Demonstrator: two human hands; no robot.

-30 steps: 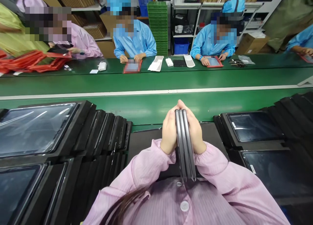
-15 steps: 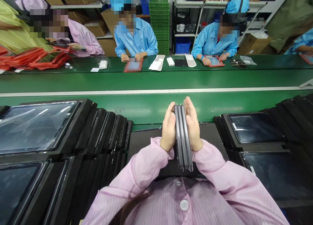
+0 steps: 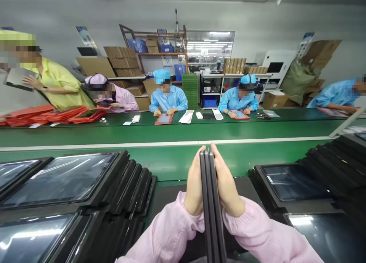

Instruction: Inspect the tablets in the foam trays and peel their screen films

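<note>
Three thin dark tablets (image 3: 211, 202) stand on edge, pressed side by side between my palms. My left hand (image 3: 195, 183) lies flat along their left face, fingers stretched forward. Against the right face presses my right hand (image 3: 227, 185), its fingers straight too. The near end of the tablets runs off the bottom of the view. Below my hands is a flat black surface (image 3: 168, 200). Stacks of black-framed screens, one with a glossy panel (image 3: 65, 177) on top, lie to my left. More stacked screens (image 3: 294, 183) lie to my right.
A green conveyor belt (image 3: 171, 160) with a white strip (image 3: 94, 146) crosses ahead. Beyond it several co-workers sit at a green bench, two handling tablets in red covers (image 3: 164, 119). Red sleeves (image 3: 25, 114) pile up at far left. A white bar (image 3: 347, 122) slants at far right.
The view has tilted up, showing more wall and ceiling. The tablets, still between both palms, appear closer and lower in view. At left, the person in yellow now shows holding a flat dark-edged item.
</note>
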